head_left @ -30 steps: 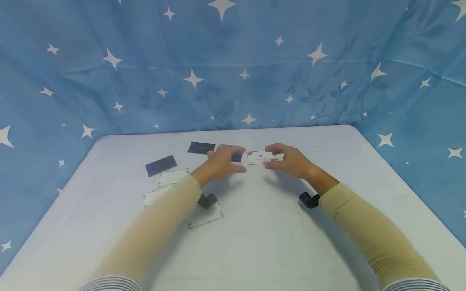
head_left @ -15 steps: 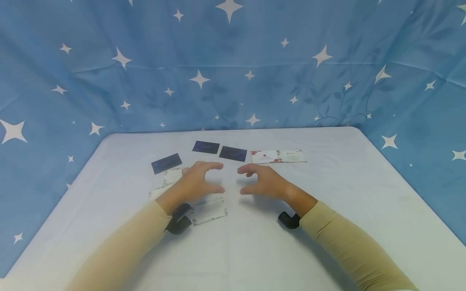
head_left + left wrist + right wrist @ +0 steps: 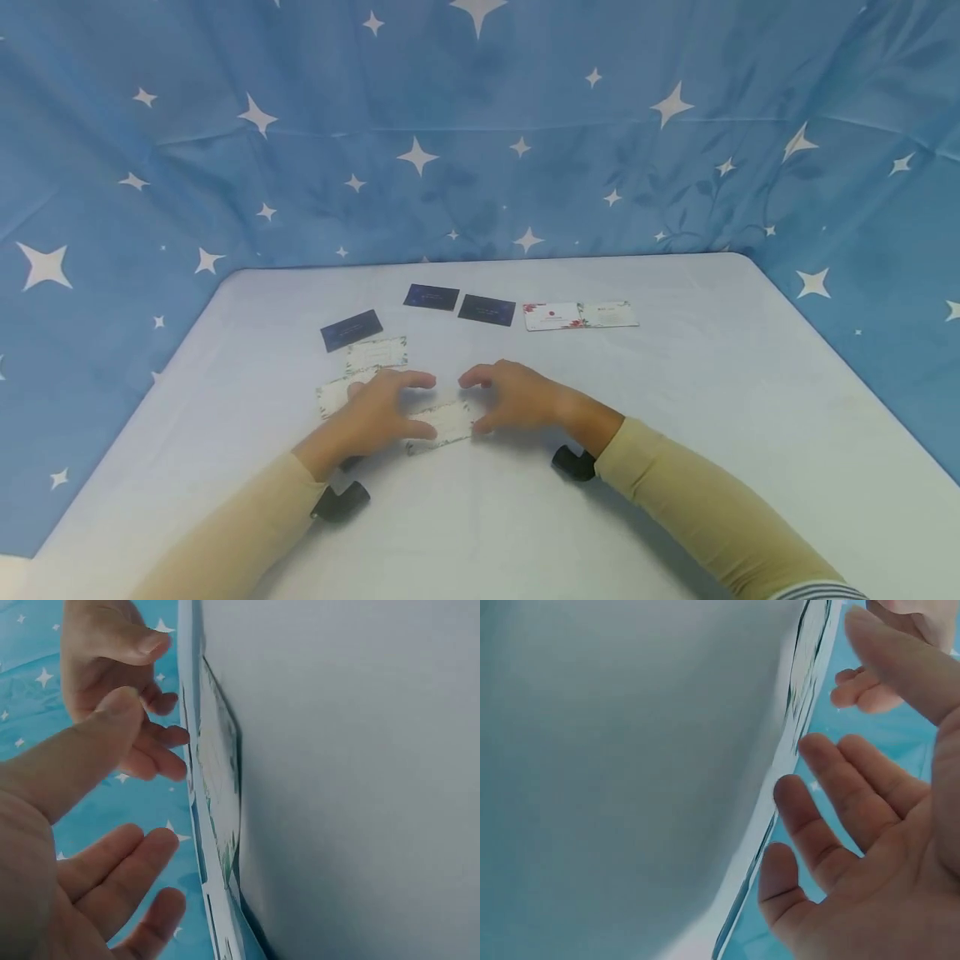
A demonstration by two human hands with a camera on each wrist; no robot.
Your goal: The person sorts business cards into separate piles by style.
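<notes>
A white card with a green leaf border [image 3: 444, 423] lies flat on the white table [image 3: 675, 433], between my two hands. My left hand [image 3: 393, 407] hovers at its left end, thumb and fingers spread and gently curved. At the card's right end my right hand [image 3: 508, 397] mirrors that pose. The left wrist view shows the card [image 3: 219, 772] on the table with my left hand [image 3: 90, 825] just off it, holding nothing. In the right wrist view my right hand [image 3: 855, 825] is spread near the card [image 3: 810, 652].
Three dark blue cards [image 3: 351, 330] [image 3: 431, 297] [image 3: 487, 309] and two white cards with red flowers [image 3: 552, 316] [image 3: 611, 313] lie farther back. Two more leaf-bordered cards [image 3: 377, 353] [image 3: 333, 396] sit left of my hands. A blue star-print cloth [image 3: 480, 167] hangs behind.
Both hands let go of the far cards and drew back toward me, coming down on either side of the near leaf-bordered card. The blue and red-flower cards stay in the far row.
</notes>
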